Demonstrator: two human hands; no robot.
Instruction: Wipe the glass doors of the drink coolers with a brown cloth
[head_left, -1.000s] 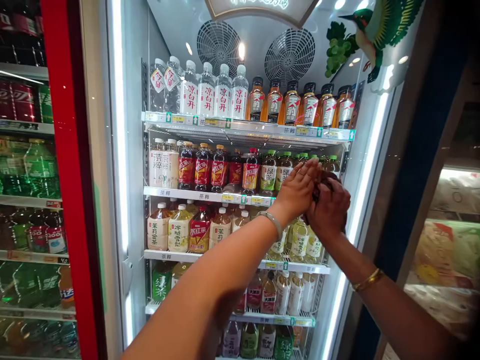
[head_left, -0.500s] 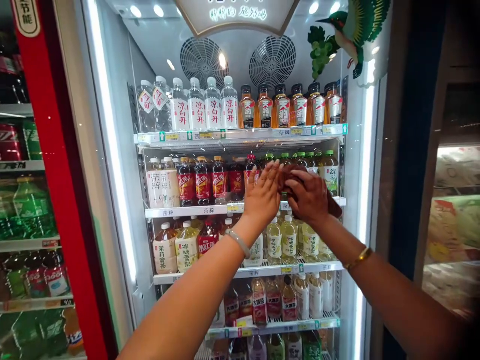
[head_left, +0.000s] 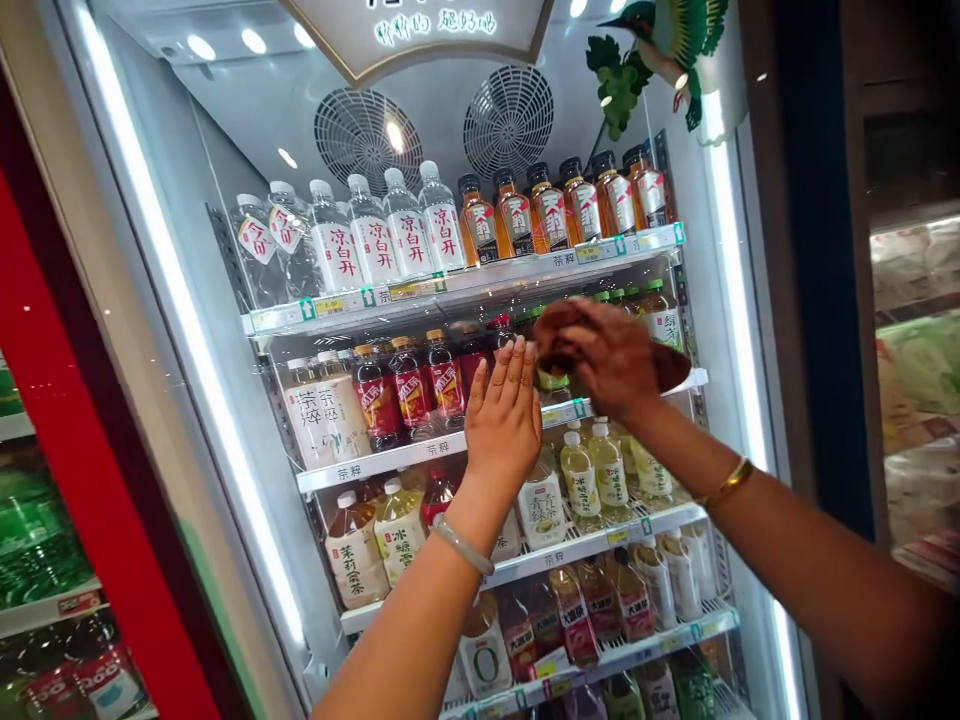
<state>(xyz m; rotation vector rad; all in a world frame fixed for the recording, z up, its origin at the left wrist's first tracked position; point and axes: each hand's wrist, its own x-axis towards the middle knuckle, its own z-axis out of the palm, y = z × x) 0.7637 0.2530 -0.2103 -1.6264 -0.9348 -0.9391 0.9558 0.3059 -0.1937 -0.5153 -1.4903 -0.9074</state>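
My left hand [head_left: 504, 410] lies flat against the glass door of the drinks cooler, its fingers stretched upward and a pale bangle on the wrist. Just right of it, my right hand [head_left: 611, 355] has its fingers bent over a dark reddish-brown cloth [head_left: 671, 368], which is pressed to the same glass. A gold-coloured bracelet circles that wrist. Behind the glass, red-labelled tea bottles [head_left: 409, 385] stand left of the hands, and a green-capped bottle [head_left: 661, 315] shows to the right. Part of the second shelf is hidden by my hands.
Inside the cooler, clear water bottles [head_left: 409, 230] and amber bottles [head_left: 551, 210] line the top shelf. A bird decoration [head_left: 667, 50] is at the upper right of the glass. A red cooler frame [head_left: 97, 510] stands at the left, a dark post [head_left: 814, 250] at the right.
The view has tilted and moved closer. My right hand and the cloth have shifted right, away from my left hand, which stays flat on the glass.
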